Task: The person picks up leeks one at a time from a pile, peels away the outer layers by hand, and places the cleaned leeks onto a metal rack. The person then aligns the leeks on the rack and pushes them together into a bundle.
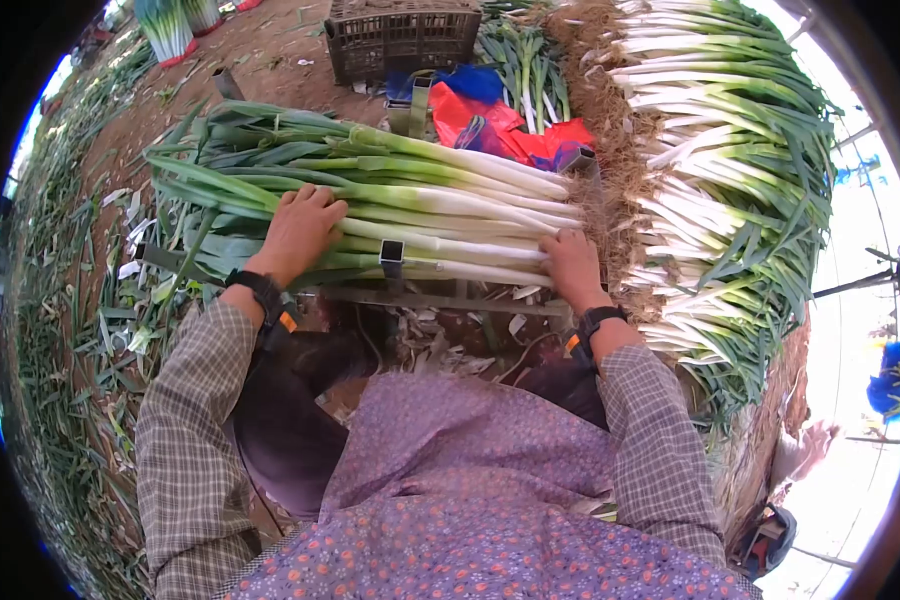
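A pile of leeks (430,205) lies across a metal rack (392,255) in front of me, green leaves to the left and white root ends to the right. My left hand (302,228) is closed over the green part of the near leeks, fingers curled down on them. At the white ends near the roots, my right hand (573,262) grips the nearest leeks with bent fingers. Its fingertips are partly hidden from me. Square metal posts of the rack stick up around the pile.
To the right stretches a long heap of leeks (710,180), roots facing me. Behind the rack are a dark plastic crate (402,45) and red and blue bags (480,120). Leaf scraps (70,330) litter the ground at left. Bundled leeks (165,30) stand at the far left.
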`<state>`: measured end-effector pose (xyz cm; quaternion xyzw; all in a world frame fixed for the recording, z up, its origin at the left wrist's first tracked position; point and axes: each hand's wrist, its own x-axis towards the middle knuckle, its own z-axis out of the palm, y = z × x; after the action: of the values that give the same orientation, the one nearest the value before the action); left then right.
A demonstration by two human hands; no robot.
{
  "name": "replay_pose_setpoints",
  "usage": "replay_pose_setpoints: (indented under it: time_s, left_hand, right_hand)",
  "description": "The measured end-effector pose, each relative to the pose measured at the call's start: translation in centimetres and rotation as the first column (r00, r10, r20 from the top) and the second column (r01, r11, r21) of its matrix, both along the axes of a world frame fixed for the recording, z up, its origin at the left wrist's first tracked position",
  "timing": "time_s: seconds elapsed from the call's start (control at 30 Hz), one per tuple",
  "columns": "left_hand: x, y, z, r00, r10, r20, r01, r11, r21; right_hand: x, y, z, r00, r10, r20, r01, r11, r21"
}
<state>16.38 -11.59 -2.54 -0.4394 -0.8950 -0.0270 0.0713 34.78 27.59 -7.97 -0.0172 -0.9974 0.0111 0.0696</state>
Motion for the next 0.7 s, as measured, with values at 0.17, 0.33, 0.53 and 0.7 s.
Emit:
replay_pose_setpoints:
  time_s: [0.17, 0.33, 0.53, 0.7]
  left_hand:
    - [-0.4, 0.3, -1.6, 0.998, 0.049, -0.026, -0.049, 0.998, 0.036]
    - [1.1, 0.4, -0.4, 1.000, -0.013, 0.004, 0.013, 0.998, 0.068]
    - [0.0, 1.4, 0.2, 0.999, 0.050, -0.001, -0.050, 0.985, 0.167]
    - [0.3, 1.0, 0.4, 0.994, -0.015, 0.104, 0.005, 0.995, 0.096]
  right_hand:
    - [-1.5, 0.4, -0.4, 0.985, -0.099, 0.143, 0.131, 0.964, -0.232]
    - [-0.9, 0.6, -1.3, 0.982, -0.064, 0.176, 0.110, 0.957, -0.267]
    - [-0.7, 0.0, -1.3, 0.985, -0.168, 0.030, 0.169, 0.928, -0.332]
    - [-1.9, 0.7, 1.2, 0.971, -0.101, 0.218, 0.188, 0.883, -0.430]
